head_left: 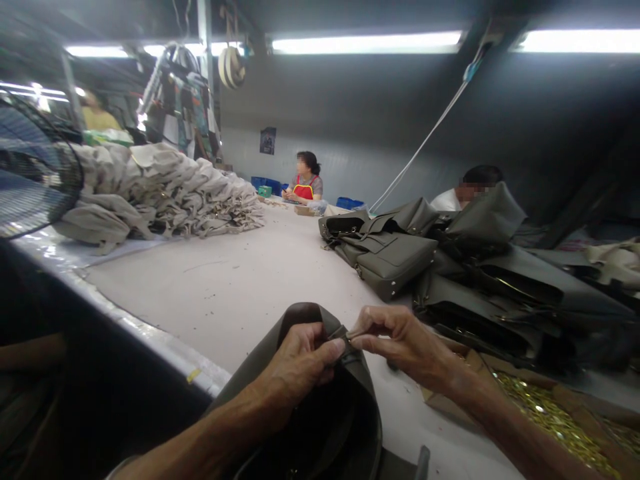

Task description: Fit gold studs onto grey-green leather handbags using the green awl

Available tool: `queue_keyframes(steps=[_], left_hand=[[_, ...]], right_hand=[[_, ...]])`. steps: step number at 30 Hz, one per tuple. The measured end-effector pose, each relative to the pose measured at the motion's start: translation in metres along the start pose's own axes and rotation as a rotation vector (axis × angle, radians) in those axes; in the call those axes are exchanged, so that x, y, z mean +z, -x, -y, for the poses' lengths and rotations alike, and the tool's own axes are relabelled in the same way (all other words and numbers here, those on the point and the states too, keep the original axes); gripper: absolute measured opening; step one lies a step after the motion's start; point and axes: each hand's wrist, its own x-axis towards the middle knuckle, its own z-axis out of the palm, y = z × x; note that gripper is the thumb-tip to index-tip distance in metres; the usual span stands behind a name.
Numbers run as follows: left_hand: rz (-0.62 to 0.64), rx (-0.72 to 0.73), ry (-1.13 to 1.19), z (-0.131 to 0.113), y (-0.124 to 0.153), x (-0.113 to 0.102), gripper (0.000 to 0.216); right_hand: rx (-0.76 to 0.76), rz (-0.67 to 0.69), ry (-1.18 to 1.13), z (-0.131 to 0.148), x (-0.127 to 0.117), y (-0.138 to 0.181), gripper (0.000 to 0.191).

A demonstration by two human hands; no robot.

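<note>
A dark olive-grey bag (370, 407) lies at the table's near side with its dark opening toward me. My left hand (305, 353) is closed on the bag's upper edge, thumb pressed on a strap tab there. Just to its right, my right hand (385, 333) pinches a small piece at that same tab, thumb and forefinger together. The piece looks like a strap end or small fitting, too small to make out. The inside of the bag is in shadow.
Similar dark bags (400, 257) are heaped at the right. A cardboard box of gold-coloured metal parts (545, 407) stands at the lower right. Beige-grey pieces (165, 193) pile up at the left, beside a fan (35, 167). Co-workers (307, 183) sit beyond the table (240, 273).
</note>
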Motion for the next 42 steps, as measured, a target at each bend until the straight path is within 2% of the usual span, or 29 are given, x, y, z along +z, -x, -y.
queue_keyframes(steps=[4,6,8,13,18,22,25,29,32,36,38,42], left_hand=[[-0.010,0.000,0.013,-0.002,0.001,0.001,0.046],[-0.017,0.004,0.024,-0.001,0.002,0.001,0.047],[0.001,0.027,0.027,0.002,0.001,0.000,0.045],[0.021,0.064,0.059,0.004,0.003,0.001,0.041],[-0.019,0.005,0.035,-0.003,0.007,0.003,0.045],[-0.025,0.015,0.047,-0.004,0.007,0.001,0.044],[-0.014,0.029,0.074,-0.002,0.006,-0.002,0.043],[-0.050,0.032,0.108,0.000,0.005,-0.003,0.038],[-0.064,0.035,0.117,0.000,0.004,-0.002,0.040],[-0.106,-0.016,0.093,-0.001,0.002,-0.001,0.044],[-0.129,-0.011,0.084,-0.001,0.002,-0.002,0.041],[-0.126,0.014,0.099,-0.001,0.005,-0.004,0.036]], right_hand=[[-0.143,-0.072,0.128,0.002,0.005,0.006,0.015],[-0.245,-0.046,0.257,0.007,0.006,0.009,0.019],[-0.282,-0.013,0.334,0.011,0.005,0.009,0.022],[-0.135,-0.089,0.178,0.007,0.008,0.007,0.018],[-0.044,-0.169,-0.001,-0.001,0.019,0.009,0.019],[-0.119,-0.211,-0.010,0.004,0.021,0.008,0.008],[-0.190,-0.223,-0.009,0.008,0.023,0.004,0.014],[-0.065,-0.341,-0.111,0.003,0.036,0.001,0.025],[0.048,-0.433,-0.178,-0.002,0.048,0.000,0.019],[-0.020,-0.480,-0.154,-0.004,0.055,-0.003,0.012],[-0.046,-0.517,-0.132,-0.005,0.057,-0.006,0.018],[-0.002,-0.596,-0.159,-0.008,0.061,-0.011,0.030]])
